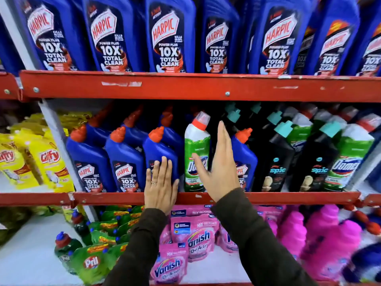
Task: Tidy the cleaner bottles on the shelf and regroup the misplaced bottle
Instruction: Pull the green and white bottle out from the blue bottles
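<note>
Left hand (160, 184) is laid flat, fingers together, on blue Harpic bottle (159, 153); right hand (216, 168) is held open, edge-on, beside green Domex bottle (196, 153).

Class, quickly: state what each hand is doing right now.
Left hand: open, flat against a blue Harpic bottle, gripping nothing.
Right hand: open, beside the green-and-white Domex bottle, holding nothing.

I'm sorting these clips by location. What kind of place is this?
Most likely a shop's cleaning-products aisle. Red metal shelving carries many identical blue Harpic bottles, all facing out, with Vanish pouches stacked below. The left hand rests on one Harpic bottle; the right hand is open by a green Domex bottle.
</note>
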The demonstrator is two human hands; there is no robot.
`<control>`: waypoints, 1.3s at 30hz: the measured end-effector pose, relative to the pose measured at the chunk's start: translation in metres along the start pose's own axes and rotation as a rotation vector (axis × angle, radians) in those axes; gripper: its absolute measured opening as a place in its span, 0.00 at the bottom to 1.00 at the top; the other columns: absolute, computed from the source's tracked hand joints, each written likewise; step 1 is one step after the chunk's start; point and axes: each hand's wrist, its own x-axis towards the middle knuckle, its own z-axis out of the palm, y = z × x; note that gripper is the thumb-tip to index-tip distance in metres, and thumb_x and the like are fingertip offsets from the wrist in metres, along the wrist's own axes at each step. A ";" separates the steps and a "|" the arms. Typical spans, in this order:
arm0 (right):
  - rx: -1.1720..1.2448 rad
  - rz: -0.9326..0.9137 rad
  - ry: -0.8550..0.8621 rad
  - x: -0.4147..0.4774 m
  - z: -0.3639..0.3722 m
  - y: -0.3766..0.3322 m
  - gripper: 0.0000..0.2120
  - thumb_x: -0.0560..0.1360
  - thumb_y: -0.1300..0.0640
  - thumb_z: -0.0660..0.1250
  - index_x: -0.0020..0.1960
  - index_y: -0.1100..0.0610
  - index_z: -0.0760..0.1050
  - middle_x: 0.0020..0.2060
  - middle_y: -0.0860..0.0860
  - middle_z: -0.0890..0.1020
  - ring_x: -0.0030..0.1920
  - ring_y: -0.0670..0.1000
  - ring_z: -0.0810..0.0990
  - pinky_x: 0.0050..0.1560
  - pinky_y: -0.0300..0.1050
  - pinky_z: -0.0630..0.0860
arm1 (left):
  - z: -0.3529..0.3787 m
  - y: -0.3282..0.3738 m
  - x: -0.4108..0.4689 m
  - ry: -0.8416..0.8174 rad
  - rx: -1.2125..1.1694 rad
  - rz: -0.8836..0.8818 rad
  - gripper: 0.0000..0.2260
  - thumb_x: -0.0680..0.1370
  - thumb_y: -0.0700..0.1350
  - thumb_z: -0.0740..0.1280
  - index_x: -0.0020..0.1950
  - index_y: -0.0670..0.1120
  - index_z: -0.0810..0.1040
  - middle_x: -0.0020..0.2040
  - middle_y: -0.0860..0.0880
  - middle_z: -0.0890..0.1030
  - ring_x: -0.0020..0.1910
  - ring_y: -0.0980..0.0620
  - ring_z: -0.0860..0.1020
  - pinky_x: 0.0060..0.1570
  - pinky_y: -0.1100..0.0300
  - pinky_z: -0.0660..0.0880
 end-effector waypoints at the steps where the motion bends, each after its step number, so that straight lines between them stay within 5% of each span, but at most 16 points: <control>1: 0.008 0.015 0.016 0.005 0.007 -0.001 0.41 0.79 0.53 0.69 0.81 0.64 0.47 0.81 0.58 0.54 0.82 0.53 0.53 0.81 0.42 0.52 | 0.002 -0.001 0.000 0.024 -0.005 -0.004 0.27 0.87 0.54 0.42 0.83 0.44 0.40 0.83 0.48 0.39 0.82 0.50 0.40 0.80 0.51 0.38; 4: -0.030 0.111 0.002 0.019 0.019 -0.011 0.46 0.77 0.52 0.71 0.81 0.61 0.43 0.79 0.59 0.60 0.78 0.57 0.60 0.79 0.49 0.60 | 0.004 -0.001 0.001 0.044 -0.005 0.006 0.27 0.87 0.54 0.43 0.83 0.45 0.41 0.83 0.49 0.40 0.82 0.51 0.40 0.80 0.51 0.39; 8: -0.107 0.150 0.036 0.025 0.028 -0.013 0.48 0.76 0.50 0.72 0.82 0.56 0.43 0.70 0.57 0.72 0.68 0.58 0.71 0.64 0.52 0.73 | 0.009 -0.007 -0.004 0.030 -0.036 0.061 0.27 0.87 0.54 0.43 0.83 0.45 0.41 0.83 0.49 0.39 0.82 0.50 0.40 0.80 0.50 0.39; 17: -0.079 0.056 0.130 0.021 0.008 -0.027 0.47 0.76 0.49 0.72 0.82 0.55 0.44 0.67 0.53 0.75 0.65 0.54 0.74 0.59 0.46 0.74 | 0.008 -0.007 -0.003 0.019 -0.060 0.036 0.27 0.87 0.53 0.43 0.83 0.45 0.41 0.83 0.48 0.39 0.82 0.50 0.39 0.80 0.50 0.38; 25: -0.057 0.070 0.157 -0.015 -0.027 -0.036 0.43 0.66 0.42 0.77 0.75 0.44 0.61 0.60 0.42 0.80 0.56 0.45 0.81 0.50 0.44 0.81 | 0.003 -0.005 -0.001 0.019 -0.106 0.026 0.27 0.86 0.52 0.46 0.83 0.46 0.40 0.83 0.50 0.39 0.82 0.51 0.39 0.80 0.51 0.39; 29: -0.087 0.127 0.005 -0.059 -0.015 -0.009 0.40 0.64 0.37 0.75 0.71 0.42 0.61 0.55 0.39 0.79 0.49 0.38 0.78 0.46 0.25 0.74 | 0.003 -0.004 0.000 0.027 -0.105 0.029 0.28 0.86 0.51 0.47 0.83 0.46 0.40 0.83 0.50 0.38 0.82 0.51 0.39 0.80 0.51 0.38; 33: -0.105 0.286 -0.224 -0.120 0.011 0.037 0.38 0.64 0.40 0.77 0.68 0.44 0.62 0.56 0.46 0.81 0.52 0.47 0.82 0.49 0.46 0.84 | 0.002 -0.003 0.000 0.014 -0.084 0.028 0.34 0.83 0.50 0.54 0.83 0.46 0.39 0.82 0.50 0.37 0.82 0.51 0.37 0.80 0.51 0.38; 39: -0.154 0.468 -0.376 -0.184 0.043 0.087 0.38 0.66 0.44 0.80 0.66 0.53 0.63 0.57 0.52 0.79 0.56 0.53 0.82 0.55 0.48 0.82 | 0.002 -0.004 -0.001 0.006 -0.073 0.036 0.35 0.83 0.51 0.55 0.83 0.45 0.38 0.82 0.50 0.36 0.81 0.50 0.36 0.80 0.50 0.37</control>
